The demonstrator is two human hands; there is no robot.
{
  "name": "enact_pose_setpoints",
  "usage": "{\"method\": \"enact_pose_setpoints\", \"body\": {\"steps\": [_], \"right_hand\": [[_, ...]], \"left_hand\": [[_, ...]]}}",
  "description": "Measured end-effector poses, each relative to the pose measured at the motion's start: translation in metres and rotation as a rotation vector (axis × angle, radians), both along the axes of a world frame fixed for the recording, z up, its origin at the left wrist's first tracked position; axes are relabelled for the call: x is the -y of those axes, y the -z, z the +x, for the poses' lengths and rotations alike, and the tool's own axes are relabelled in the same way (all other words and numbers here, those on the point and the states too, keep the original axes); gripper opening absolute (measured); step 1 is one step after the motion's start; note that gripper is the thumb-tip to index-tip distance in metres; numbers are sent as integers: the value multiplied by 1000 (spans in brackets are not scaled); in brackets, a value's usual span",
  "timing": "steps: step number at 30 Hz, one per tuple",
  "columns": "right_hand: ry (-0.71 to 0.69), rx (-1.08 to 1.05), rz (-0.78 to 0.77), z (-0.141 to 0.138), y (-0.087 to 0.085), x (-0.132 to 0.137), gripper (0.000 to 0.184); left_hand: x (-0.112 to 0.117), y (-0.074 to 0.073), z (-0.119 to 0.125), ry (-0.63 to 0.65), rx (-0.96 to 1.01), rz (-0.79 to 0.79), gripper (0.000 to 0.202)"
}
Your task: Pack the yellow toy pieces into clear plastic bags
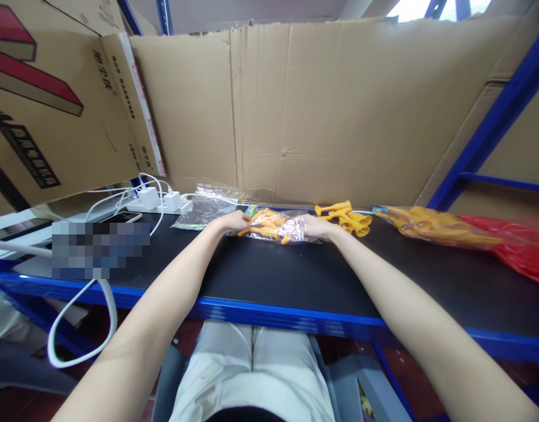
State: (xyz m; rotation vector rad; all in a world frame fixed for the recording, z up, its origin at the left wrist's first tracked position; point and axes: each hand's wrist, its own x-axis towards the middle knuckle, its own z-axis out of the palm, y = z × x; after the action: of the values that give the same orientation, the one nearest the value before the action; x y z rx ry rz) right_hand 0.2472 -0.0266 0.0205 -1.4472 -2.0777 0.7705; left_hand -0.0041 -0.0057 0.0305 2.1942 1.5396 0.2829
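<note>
- Work position: a clear plastic bag (295, 227) lies on the black shelf top (287, 281), between the two hands, with yellow trumpet-shaped pieces (269, 219) inside it.
- Left hand (234, 221): fingers closed on the bag's left end, beside its coloured strip (250, 211).
- Right hand (317, 227): at the bag's right end, fingertips obscured by shiny film; finger opening and hold cannot be determined.
- Completed, as judged: the handled bag contains several pieces; the filled bag (427, 224) at far right appears packed. Sealing cannot be confirmed on either.
- Outstanding, as judged: loose yellow pieces (359, 221) lie unbagged just beside the right hand; the flat clear bag (207, 206) at left appears unfilled.
</note>
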Motion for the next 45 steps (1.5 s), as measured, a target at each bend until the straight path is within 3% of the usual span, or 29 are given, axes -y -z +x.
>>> {"method": "enact_pose_setpoints", "body": {"steps": [5,12,20,25,33,36,42,45], "right_hand": [[15,-30,75,-8,-3,4,13],[-132,59,87,-8,-9,3,12],[-39,202,249,2,13,-17,12],[-53,67,279,0,17,-17,26],[191,158,250,7,9,-15,31],[175,152,191,9,9,-13,39],[102,167,11,11,8,-11,75],[84,162,-34,11,5,-10,79]], "left_hand": [[4,-4,2,7,9,-8,36],[5,-4,2,25,-19,4,38],[0,0,2,-6,-40,44,33],[-4,3,1,-9,-44,46,30],[1,0,2,-2,-55,46,30],[2,-1,2,-5,-68,52,30],[1,0,2,-1,-80,36,33],[-1,1,1,-4,-91,48,33]]}}
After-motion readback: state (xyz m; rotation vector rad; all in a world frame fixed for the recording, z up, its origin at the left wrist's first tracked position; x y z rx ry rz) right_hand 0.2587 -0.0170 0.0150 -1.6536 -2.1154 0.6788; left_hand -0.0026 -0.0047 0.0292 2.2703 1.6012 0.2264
